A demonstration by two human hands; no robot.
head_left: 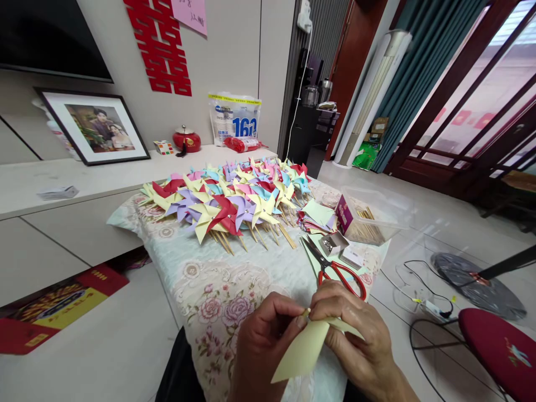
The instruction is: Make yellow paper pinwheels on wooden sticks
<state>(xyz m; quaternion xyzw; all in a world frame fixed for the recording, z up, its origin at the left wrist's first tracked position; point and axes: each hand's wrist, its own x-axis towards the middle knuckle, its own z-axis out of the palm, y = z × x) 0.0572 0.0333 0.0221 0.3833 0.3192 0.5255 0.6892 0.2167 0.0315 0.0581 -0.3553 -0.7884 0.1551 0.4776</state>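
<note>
Just above the near edge of the cloth-covered table, my two hands meet around a pale yellow paper pinwheel (304,352). My right hand (355,329) is closed on its folded paper, with one blade hanging down between the hands. My left hand (272,335) pinches what looks like a thin wooden stick (308,311); only its pale tip shows at the fingertips. Red-handled scissors (335,268) lie just beyond my right hand, on pale green paper. Beside them are an open small box of metal pins (334,244) and a small white box (352,257).
Many finished pinwheels (226,215) on sticks cover the table's far side. A stack of coloured paper (320,215) lies near a clear plastic bin (389,215) holding wooden sticks (366,223). A red stool (498,346) and cables (435,307) are on the floor at right.
</note>
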